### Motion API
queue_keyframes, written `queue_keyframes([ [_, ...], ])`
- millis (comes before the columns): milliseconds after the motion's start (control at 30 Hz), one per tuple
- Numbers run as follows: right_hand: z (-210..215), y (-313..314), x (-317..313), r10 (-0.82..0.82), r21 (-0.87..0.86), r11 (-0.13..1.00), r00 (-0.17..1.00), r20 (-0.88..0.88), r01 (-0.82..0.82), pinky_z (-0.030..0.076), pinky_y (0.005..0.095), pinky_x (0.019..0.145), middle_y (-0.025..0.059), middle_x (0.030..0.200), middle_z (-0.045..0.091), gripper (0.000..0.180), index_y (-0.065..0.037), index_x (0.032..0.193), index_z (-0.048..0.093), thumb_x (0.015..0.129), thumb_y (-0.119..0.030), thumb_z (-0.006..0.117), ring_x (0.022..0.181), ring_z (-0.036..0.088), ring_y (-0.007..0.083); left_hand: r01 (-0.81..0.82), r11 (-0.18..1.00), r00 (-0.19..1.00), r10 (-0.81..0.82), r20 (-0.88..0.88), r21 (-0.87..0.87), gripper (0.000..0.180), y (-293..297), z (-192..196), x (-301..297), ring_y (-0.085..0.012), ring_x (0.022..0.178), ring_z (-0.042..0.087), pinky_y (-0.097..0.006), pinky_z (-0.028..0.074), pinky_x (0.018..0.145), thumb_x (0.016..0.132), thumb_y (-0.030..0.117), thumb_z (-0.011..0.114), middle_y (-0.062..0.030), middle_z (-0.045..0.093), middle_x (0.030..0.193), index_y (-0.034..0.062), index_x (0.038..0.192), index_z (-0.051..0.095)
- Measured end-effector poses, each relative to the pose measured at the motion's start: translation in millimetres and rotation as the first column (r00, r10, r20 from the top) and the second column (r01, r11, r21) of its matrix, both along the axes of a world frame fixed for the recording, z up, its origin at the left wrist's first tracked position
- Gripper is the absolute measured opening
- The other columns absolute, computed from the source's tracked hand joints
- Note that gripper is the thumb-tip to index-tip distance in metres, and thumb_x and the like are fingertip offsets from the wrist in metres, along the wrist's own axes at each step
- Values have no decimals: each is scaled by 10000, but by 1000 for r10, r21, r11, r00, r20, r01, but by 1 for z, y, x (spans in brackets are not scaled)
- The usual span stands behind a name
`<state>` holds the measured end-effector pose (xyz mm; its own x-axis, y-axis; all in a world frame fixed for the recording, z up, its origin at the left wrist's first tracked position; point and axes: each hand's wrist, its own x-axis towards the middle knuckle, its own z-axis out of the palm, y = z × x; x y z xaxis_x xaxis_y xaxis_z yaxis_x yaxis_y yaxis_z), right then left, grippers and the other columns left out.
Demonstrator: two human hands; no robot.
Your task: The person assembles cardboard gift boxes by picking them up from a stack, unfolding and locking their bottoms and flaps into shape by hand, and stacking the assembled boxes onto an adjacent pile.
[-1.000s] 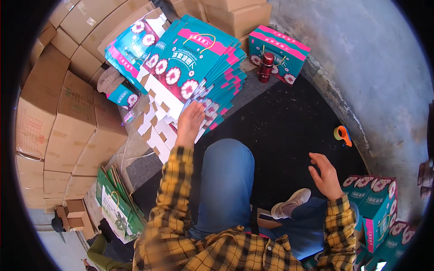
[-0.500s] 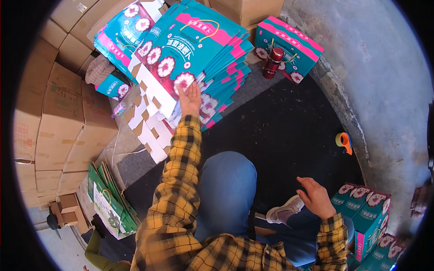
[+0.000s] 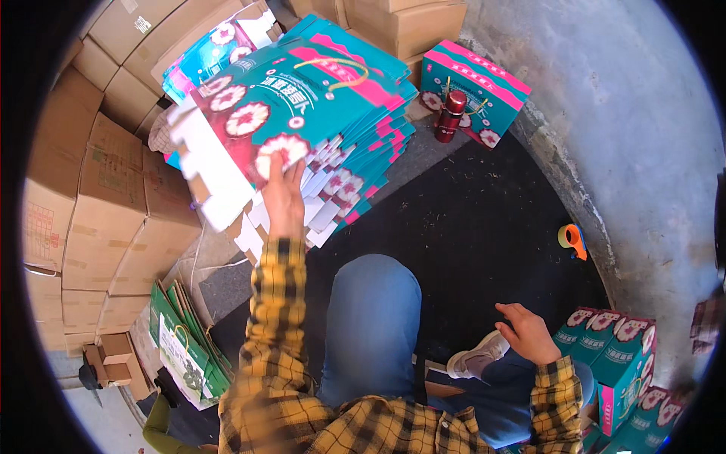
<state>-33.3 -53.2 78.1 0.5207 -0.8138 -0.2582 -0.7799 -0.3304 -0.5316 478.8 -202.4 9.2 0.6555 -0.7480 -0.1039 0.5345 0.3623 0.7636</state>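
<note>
My left hand grips the near edge of a flat, unfolded teal and pink carton with flower prints and a yellow cord handle, lifting it off a stack of the same flat cartons. My right hand hovers low by my right knee with fingers loosely curled and nothing in it, just left of a row of assembled teal boxes. I sit on a black mat, in blue jeans and a yellow plaid shirt.
Brown cardboard cases are stacked along the left and top. An assembled teal box stands at the back with a red flask before it. An orange tape dispenser lies at the mat's right edge. Green paper bags lean at lower left.
My left hand reached up to the stack, took hold of the top flat carton and raised its near edge. My right hand sank from beside the mat toward my knee.
</note>
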Motion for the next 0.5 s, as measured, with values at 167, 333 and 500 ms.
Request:
queue_keyframes([
  [167,11,18,-23,-53,-49,997,998,39,55,556,414,798,159,1084,660,379,-22,1271,610,927,-168,674,950,678,345,-35,986,961,-11,276,161,454,93,65,-54,-190,1185,605,-353,499,986,997,236,690,-108,612,1333,-77,1310,588],
  [333,33,20,-60,-191,-146,967,974,123,208,556,388,791,149,1058,663,357,-30,1252,629,919,-147,680,926,687,306,60,998,796,-46,604,-4,231,124,164,-154,-62,769,591,-234,472,685,1024,182,642,13,688,896,-31,1073,717],
  [500,52,17,-112,-387,-461,700,832,396,545,537,379,852,183,1127,651,352,-9,1273,607,936,-94,659,993,671,324,508,861,725,-440,530,19,241,96,169,-191,-139,981,679,-282,541,872,1019,114,623,-88,711,1143,-12,1224,635],
])
